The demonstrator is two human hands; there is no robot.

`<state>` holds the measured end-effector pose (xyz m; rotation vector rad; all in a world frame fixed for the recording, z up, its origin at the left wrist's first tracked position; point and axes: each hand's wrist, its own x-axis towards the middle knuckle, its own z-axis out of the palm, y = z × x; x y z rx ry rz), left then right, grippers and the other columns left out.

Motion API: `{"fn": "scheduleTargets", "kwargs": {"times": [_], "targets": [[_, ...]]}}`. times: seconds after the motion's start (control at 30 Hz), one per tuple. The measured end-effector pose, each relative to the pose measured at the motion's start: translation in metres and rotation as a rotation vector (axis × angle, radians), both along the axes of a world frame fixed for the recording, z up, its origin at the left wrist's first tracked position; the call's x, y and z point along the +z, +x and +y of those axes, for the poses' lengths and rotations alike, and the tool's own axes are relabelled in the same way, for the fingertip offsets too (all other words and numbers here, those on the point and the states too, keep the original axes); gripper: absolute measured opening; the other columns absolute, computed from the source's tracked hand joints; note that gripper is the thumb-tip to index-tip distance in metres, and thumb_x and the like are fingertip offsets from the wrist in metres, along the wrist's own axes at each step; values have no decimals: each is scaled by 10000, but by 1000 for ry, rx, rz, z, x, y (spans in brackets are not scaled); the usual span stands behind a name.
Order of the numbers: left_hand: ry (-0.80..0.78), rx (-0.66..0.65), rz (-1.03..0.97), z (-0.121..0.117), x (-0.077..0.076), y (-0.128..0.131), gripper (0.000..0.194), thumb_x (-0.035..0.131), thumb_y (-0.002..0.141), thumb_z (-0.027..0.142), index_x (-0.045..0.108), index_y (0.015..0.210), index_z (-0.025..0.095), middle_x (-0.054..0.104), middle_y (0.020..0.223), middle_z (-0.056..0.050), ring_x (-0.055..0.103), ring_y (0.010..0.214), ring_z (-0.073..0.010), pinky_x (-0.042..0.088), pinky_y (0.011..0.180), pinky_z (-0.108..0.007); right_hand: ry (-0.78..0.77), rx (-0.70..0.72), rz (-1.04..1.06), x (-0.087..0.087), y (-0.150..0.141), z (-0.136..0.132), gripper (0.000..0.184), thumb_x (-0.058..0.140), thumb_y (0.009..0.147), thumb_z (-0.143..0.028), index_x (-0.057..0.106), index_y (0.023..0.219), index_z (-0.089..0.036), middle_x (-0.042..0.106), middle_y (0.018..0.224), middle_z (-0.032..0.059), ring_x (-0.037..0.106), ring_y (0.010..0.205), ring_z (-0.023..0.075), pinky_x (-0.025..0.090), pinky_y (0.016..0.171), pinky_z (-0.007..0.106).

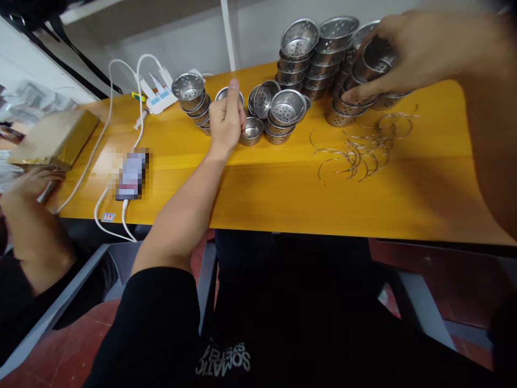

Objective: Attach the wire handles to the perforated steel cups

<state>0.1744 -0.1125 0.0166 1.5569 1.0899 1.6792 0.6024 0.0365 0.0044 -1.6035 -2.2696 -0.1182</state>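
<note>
My right hand [404,56] reaches over the back right of the table, thumb and fingers wrapped round a stack of perforated metal cups [374,62]. Other stacked cups [325,64] stand just to its left. My left hand [226,119] is closed with the thumb pointing up, right in front of a metal cup [223,92] that it mostly covers. Whether the curled fingers grip that cup is hidden. Close by are a leaning stack of cups [189,92] on the left and more cups [286,110] on the right. Thin curved wires [359,153] lie in a loose heap below my right hand.
On the wooden table [258,183] lie a phone [132,175] with a white cable and a power strip [160,96]. A cardboard box [56,137] stands at the left, near another person's arm [36,231]. A wall runs behind the cups.
</note>
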Motion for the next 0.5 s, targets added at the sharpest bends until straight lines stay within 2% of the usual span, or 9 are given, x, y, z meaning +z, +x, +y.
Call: {"fn": "scheduleTargets", "kwargs": {"times": [0.07, 0.13, 0.23, 0.3, 0.4, 0.5], "targets": [[3, 8, 47, 1, -1, -1, 801, 312, 922, 818, 381, 404, 212, 352, 384, 26, 400, 374, -68, 327, 450, -250, -28, 121, -198, -5, 10, 9, 1001, 739, 688, -849, 645, 1451, -208, 650, 1344, 123, 637, 1094, 219, 498, 974, 363], [9, 13, 81, 1, -3, -1, 803, 274, 932, 815, 385, 414, 211, 361, 389, 24, 413, 379, -71, 344, 459, -249, 33, 127, -235, -14, 21, 18, 1097, 746, 679, -869, 511, 1572, -277, 525, 1484, 117, 585, 1206, 259, 475, 1057, 395], [9, 13, 106, 2, -5, 0, 807, 247, 932, 822, 397, 423, 214, 381, 395, 19, 418, 382, -74, 356, 460, -253, 75, 159, -192, -27, 33, 30, 1058, 714, 716, -872, 462, 1598, -345, 428, 1560, 81, 515, 1308, 300, 425, 1132, 427], [6, 5, 112, 1, -5, 0, 808, 239, 928, 830, 395, 426, 217, 385, 394, 17, 414, 379, -76, 355, 457, -258, 98, 190, -124, -31, 35, 31, 1026, 737, 711, -852, 490, 1576, -360, 457, 1534, 80, 514, 1298, 318, 416, 1135, 470], [13, -13, 110, 1, -5, 0, 808, 230, 922, 840, 388, 431, 218, 386, 394, 19, 411, 372, -77, 355, 456, -264, 156, 199, -43, -29, 30, 23, 1008, 749, 701, -843, 516, 1551, -354, 501, 1491, 87, 516, 1288, 338, 405, 1120, 510], [18, -13, 124, 3, -8, 0, 805, 222, 942, 820, 397, 439, 216, 390, 404, 17, 422, 382, -80, 370, 470, -265, 221, 158, -73, -23, 24, 15, 1040, 733, 668, -874, 516, 1538, -347, 509, 1491, 87, 503, 1311, 358, 396, 1121, 512]]}}
